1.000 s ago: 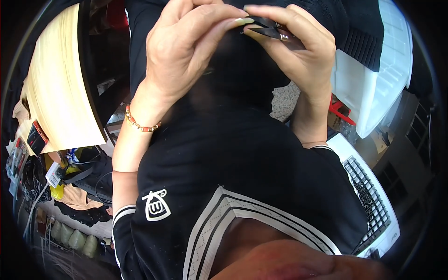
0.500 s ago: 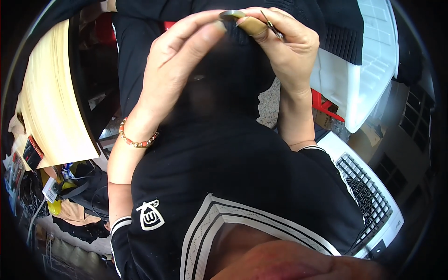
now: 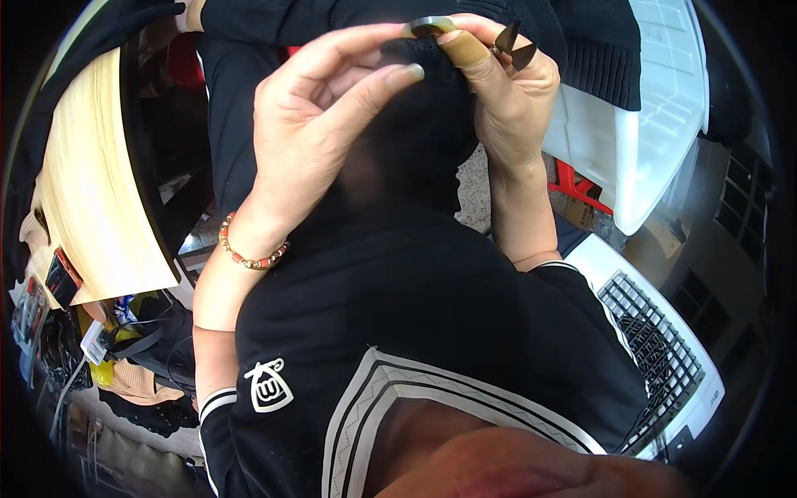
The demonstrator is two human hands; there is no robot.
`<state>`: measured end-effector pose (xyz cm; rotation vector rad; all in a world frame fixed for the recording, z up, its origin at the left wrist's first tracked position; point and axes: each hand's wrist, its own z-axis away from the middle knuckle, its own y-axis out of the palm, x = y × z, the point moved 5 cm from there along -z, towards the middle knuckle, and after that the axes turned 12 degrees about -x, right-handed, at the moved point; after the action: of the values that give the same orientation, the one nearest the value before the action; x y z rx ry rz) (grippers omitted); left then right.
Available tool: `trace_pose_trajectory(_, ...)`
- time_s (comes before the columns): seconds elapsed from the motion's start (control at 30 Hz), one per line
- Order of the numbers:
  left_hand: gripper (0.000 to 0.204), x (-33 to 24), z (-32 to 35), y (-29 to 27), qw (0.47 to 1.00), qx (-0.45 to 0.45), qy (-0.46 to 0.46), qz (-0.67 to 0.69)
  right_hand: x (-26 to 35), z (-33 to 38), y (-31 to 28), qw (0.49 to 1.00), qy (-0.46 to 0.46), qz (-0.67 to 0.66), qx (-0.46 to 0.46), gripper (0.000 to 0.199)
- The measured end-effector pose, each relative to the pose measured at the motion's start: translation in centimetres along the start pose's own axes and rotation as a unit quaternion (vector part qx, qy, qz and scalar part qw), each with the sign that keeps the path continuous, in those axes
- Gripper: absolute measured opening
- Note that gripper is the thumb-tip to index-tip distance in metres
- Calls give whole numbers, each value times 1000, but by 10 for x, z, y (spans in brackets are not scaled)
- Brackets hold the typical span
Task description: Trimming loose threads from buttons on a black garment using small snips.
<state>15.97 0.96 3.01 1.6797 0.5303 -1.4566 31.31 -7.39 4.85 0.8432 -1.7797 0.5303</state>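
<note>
At the top centre, both hands meet at a shiny dark round disc (image 3: 430,27), which looks like a large button, over black knit cloth (image 3: 411,53). My left hand (image 3: 320,108) has its index fingertip against the disc's edge and other fingers curled partly behind the cloth. Its thumb lies lower, over the cloth. My right hand (image 3: 510,104) pinches the disc's right side with its thumb, which wears a tan finger cover (image 3: 466,50). Small dark snips (image 3: 516,53) also sit in this hand, their two pointed blades spread in a V. Any thread is too fine to make out.
A pale wooden board (image 3: 104,183) stands at the left, with a dark phone (image 3: 63,278) near its lower corner. Bags and cloth lie below it. On the right are a white plastic tub (image 3: 635,158), a red stool leg (image 3: 581,191) and a white basket with a black grid (image 3: 656,332).
My left thumb has moved down, away from the disc. The snips have turned in my right hand and now show two spread blades. Both hands have shifted slightly.
</note>
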Motion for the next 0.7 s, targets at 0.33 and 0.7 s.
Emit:
trace_pose_trajectory(0.33, 38, 23, -9, -26, 997, -12, 78, 6, 27, 7, 16, 992, 9, 114, 51, 62)
trace_pose_trajectory(0.7, 38, 8, -14, -12, 975, -58, -181, 117, 10, -10, 17, 975, 20, 204, 80, 21)
